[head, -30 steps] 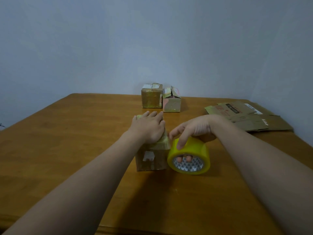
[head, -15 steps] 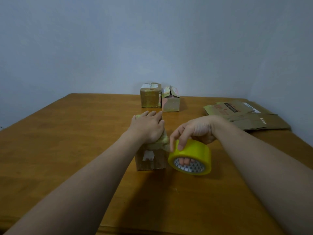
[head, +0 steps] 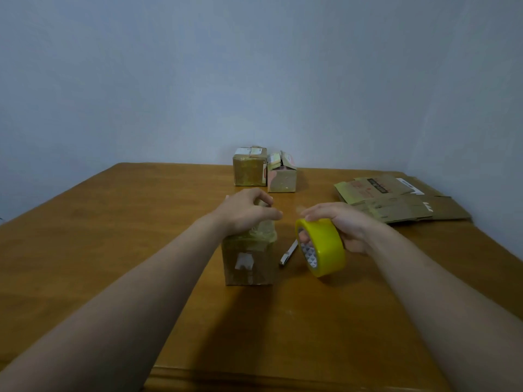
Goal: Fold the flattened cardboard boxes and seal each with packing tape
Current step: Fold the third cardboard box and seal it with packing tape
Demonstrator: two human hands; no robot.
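Table (head: 113,250): one, brown wood, carrying all that we list.

Flattened cardboard (head: 396,205): one loose pile at the table's right rear, brown, with black print and a white label on the upper sheets. We cannot count the sheets.

Folded boxes: three in all, small and brown.
- Near box (head: 249,264): upright at the middle of the table, between our two forearms. Torn white label remains on its front face, and crumpled yellowish tape across its top edge.
- Rear left box (head: 249,171): at the far edge, its front glossy with tape, white labels on top.
- Rear right box (head: 281,176): just beside the former, pinkish patches on its front, top flaps not lying flat.

Tape roll (head: 325,247): one, bright yellow, patterned white core, tilted, to the right of the near box.

Slim white tool (head: 288,253): one, lying on the table between near box and roll. We cannot identify it.

Hands: two, bare.
- Left hand (head: 246,213): on top of the near box, fingers bent; we cannot tell whether it clasps anything.
- Right hand (head: 345,224): grips the tape roll, fingers through the core.
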